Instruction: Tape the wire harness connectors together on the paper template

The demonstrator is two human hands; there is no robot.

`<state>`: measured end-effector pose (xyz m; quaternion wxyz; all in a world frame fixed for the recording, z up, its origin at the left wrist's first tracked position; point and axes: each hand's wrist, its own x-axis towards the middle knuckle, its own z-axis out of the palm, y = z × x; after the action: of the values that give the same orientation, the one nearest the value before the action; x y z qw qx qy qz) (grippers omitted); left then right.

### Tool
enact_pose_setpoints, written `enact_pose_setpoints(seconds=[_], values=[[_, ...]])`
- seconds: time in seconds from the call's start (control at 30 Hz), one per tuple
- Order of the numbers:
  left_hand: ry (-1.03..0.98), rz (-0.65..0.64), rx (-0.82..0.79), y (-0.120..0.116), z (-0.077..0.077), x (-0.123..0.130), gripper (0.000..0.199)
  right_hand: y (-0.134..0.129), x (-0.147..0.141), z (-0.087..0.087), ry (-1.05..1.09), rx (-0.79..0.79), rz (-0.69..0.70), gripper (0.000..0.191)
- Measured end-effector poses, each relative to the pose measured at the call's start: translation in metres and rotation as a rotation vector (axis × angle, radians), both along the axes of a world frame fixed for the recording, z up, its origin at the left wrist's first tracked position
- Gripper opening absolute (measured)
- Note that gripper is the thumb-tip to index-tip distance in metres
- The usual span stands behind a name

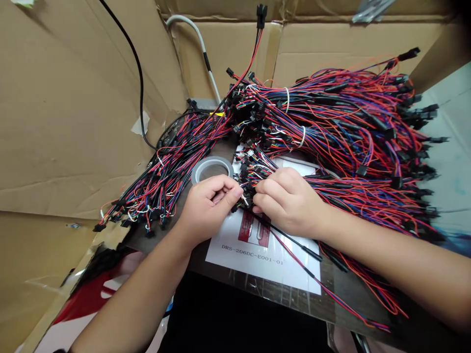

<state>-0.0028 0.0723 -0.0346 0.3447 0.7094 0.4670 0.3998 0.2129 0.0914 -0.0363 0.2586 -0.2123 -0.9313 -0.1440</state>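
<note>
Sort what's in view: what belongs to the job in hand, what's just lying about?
Likely in the job:
left hand, right hand
small black plastic connectors by the fingertips; exact grip hidden
red, blue and black wire bundles, similar stock

Apparently lying about:
grey ring-shaped tape roll
white printed paper sheet, possibly a reference
curved black cable
pale grey cable

Wire ends [246, 194], between left hand [206, 208] and right hand [286, 201]: too small to tell apart. Right hand's grip: hidden. Tape roll [196, 170]: six-o'clock rim hidden. Black cable [141, 83]: cropped, eleven o'clock. Right forearm [390, 245]: cropped, four o'clock.
</note>
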Motion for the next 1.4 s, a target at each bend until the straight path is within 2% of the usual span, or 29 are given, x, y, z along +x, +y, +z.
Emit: enact_pose_setpoints(seconds=[0.17,0.33,0.47,0.57,0.67,0.73,0.8,1.03,1.23,1.4], values=[[0.0,0.004,0.018,-0.003,0.001,0.002,0.019,0.0,0.002,-0.001,0.02,0.017,0.047,0.01],[-0.014,-0.061,0.033,-0.005,0.001,-0.002,0.02,-0.001,0.002,0.003,-0.002,-0.045,-0.035,0.018],[-0.004,-0.111,0.118,-0.004,0.002,-0.004,0.017,-0.001,0.001,0.018,-0.004,-0.313,-0.029,0.026],[0.044,-0.094,0.202,-0.004,0.002,-0.003,0.014,-0.001,0.001,0.034,-0.033,-0.5,-0.035,0.02],[0.069,-0.073,0.254,-0.004,0.002,-0.001,0.012,0.0,-0.001,0.047,-0.038,-0.741,-0.105,0.013],[0.075,-0.061,0.269,-0.004,0.001,-0.001,0.011,0.001,-0.003,0.051,-0.032,-0.88,-0.125,0.013],[0.083,-0.053,0.274,-0.005,0.001,-0.001,0.011,0.002,-0.003,0.05,0.008,-0.948,-0.129,0.014],[0.143,-0.015,0.288,-0.006,0.001,-0.003,0.013,0.004,0.008,0.029,0.25,-0.939,-0.009,0.011],[0.198,-0.017,0.349,-0.004,-0.002,-0.004,0.013,0.004,0.013,0.016,0.318,-0.819,0.089,0.008],[0.249,-0.106,0.418,-0.005,0.0,-0.003,0.005,0.003,0.009,0.012,0.295,-0.74,0.091,0.008]])
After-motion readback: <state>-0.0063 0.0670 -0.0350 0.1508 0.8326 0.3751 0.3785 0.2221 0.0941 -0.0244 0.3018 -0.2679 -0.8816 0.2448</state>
